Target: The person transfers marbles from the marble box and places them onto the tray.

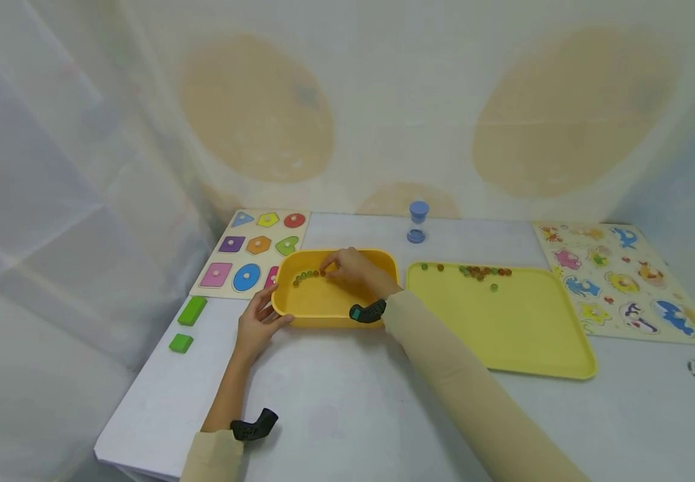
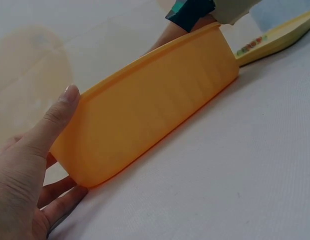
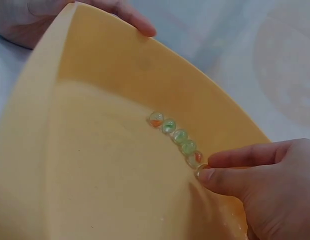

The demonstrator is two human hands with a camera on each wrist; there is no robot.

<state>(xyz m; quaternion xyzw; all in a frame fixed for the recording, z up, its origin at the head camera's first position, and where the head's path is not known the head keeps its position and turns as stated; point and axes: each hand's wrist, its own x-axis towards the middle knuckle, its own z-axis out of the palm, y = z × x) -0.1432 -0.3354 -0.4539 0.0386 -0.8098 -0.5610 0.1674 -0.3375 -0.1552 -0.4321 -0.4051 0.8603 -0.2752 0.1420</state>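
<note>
A deep orange-yellow plastic tub (image 1: 317,304) stands on the table, with a curved row of several glass marbles (image 3: 180,136) along its inner far side. My right hand (image 1: 352,266) reaches down into the tub. Between thumb and index finger it pinches a marble (image 3: 199,172) at the near end of that row, partly covered by the fingertips. At the tub's left end, my left hand (image 1: 257,326) holds the corner, the thumb against the front wall and the other fingers around the end. The left wrist view shows two fingertips low by the tub's base.
To the right lies a flat yellow tray (image 1: 522,328) with several more marbles (image 1: 480,272) near its far edge. A shape puzzle board (image 1: 239,261), two green blocks (image 1: 192,311), a blue sand timer (image 1: 418,222) and an animal puzzle board (image 1: 625,281) stand around. White curtains hang behind.
</note>
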